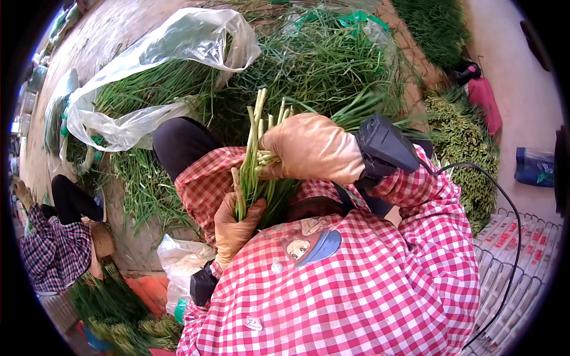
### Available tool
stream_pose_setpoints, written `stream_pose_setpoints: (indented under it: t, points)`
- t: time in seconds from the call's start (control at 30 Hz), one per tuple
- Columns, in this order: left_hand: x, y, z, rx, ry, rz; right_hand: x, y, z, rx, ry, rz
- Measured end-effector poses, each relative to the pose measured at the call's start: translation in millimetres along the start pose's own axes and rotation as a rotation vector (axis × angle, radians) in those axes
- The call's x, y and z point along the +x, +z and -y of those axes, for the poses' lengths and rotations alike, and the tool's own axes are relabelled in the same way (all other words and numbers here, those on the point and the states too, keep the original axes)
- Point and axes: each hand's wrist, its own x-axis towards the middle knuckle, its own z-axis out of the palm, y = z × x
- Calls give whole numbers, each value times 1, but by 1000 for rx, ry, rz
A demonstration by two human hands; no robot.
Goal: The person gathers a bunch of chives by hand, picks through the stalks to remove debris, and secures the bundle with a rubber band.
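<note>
The bunch of thin green stalks (253,178) runs lengthwise away from the person, pale ends outward. The left hand (233,228) grips its lower part, and the right hand (309,148) (smooth tan glove) closes round the middle.

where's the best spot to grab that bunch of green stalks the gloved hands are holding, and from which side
Grip the bunch of green stalks around the pale stem stretch below the cut ends, closing from the side, across the stalks. There they run straight and packed; the darker leaf end looks loose. The left hand and right hand both clasp it there.
</note>
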Motion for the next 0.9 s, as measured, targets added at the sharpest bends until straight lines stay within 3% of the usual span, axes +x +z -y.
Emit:
stream_pose_setpoints:
  t: [0.07, 0.23, 0.33, 0.37, 0.43, 0.5, 0.53, 0.6, 0.63, 0.7, 0.73, 0.8, 0.83, 0.87, 0.9]
  points:
    - [-3, -1, -6, 118, -32, -20, 3, 10, -3, 49, -70, -90]
    - [1, 1, -3, -108, -94, -34, 30, 42, -45, 71, -218, -411]
    - [1, -3, -2, -175, -160, -44, 50, 37, -92, -147, -213, -405]
    - [0, -5, -2, -176, -159, -50, 43, 16, -83, -169, -139, -419]
    - [0, -7, -1, -182, -153, -64, 50, 12, -123, -179, 28, -645]
    - [0, -10, 0, -188, -149, -55, 31, -32, -129, -373, 66, -598]
    - [1, -11, 0, -190, -147, -49, 35, -35, -166, -814, 155, -539]
    - [5, -11, 7, -219, -145, -52, 22, -47, -162, -1067, 227, -393]
    - [6, -10, 10, -232, -145, -54, 17, -50, -143, -787, 404, -367]
    - [7, -1, 4, -194, -121, -61, 18, -62, -44, -209, 723, -296]
    - [8, 1, 5, -182, -109, -56, 15, -50, -42, -236, 373, -388]
    - [7, 3, 3, -132, -87, -23, 7, -35, -23, -169, -13, -363]
    - [7, 5, 3, -116, -81, -21, 8, -34, -5, -87, -52, -255]
    - [5, 6, 3, -102, -75, -18, 16, -24, 2, -12, 44, -126]
    - [3, 7, 3, -89, -69, -15, 21, -15, 1, -45, -8, -114]
